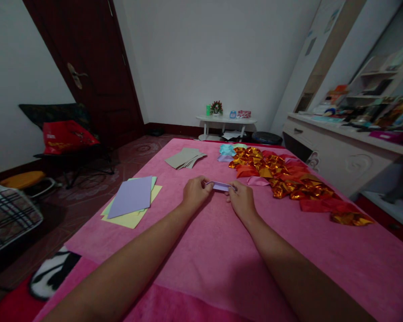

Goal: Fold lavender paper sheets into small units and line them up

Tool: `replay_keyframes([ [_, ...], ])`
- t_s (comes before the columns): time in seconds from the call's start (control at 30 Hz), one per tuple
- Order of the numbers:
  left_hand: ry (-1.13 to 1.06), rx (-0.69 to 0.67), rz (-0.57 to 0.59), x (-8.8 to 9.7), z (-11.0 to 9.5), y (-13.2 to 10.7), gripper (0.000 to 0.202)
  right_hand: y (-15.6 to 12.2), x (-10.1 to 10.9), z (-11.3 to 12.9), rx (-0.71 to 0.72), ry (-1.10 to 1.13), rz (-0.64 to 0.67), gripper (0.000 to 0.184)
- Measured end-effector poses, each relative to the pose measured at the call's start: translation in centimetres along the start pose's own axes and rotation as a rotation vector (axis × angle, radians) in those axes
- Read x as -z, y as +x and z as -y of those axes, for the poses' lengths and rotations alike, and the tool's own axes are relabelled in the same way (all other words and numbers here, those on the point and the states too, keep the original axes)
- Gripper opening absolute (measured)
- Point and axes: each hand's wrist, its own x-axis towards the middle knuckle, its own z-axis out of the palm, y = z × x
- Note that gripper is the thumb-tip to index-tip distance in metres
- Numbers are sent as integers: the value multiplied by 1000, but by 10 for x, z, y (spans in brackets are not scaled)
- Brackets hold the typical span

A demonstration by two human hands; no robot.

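Note:
Between my two hands is a small piece of folded purple paper (220,186), held just over the pink cloth. My left hand (196,191) pinches its left end with thumb and fingers. At the other end, my right hand (242,197) grips the paper the same way, fingers curled beneath. To the left lies a stack of coloured paper sheets (130,197), purple on top, with green and yellow edges showing below. Farther back rests a fanned pile of grey-brown sheets (185,158). Many folded gold and red foil pieces (278,172) spread over the right side.
A pink cloth (201,250) covers the work surface. Light blue and purple folded papers (226,151) sit at its far edge. A white side table (226,119) stands by the wall. A chair with a red bag (67,136) is at left, a cluttered dresser (342,143) at right.

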Motion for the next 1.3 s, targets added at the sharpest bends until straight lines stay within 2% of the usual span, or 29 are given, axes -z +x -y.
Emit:
replay_keyframes([
  [0.1, 352, -42, 29, 4, -8, -5, 36, -1, 1, 3, -21, -19, 23, 21],
  [0.17, 458, -71, 92, 6, -12, -7, 39, -1, 2, 6, -33, -122, -5, 21],
  [0.23, 507, -87, 133, 6, -14, -8, 40, -1, 3, 10, -37, -278, -28, 22],
  [0.37, 538, -103, 166, 6, -15, -8, 46, -3, 5, 19, -81, -515, 14, 31],
  [0.6, 561, -112, 161, 2, -16, -8, 64, -9, 6, 29, -149, -641, 15, 37],
  [1.0, 500, -163, 192, 2, -16, -6, 61, -10, 3, 27, -54, -657, -7, 30],
  [1.3, 490, -180, 189, -1, -13, -7, 59, -6, 6, 14, -55, -306, -84, 39],
])
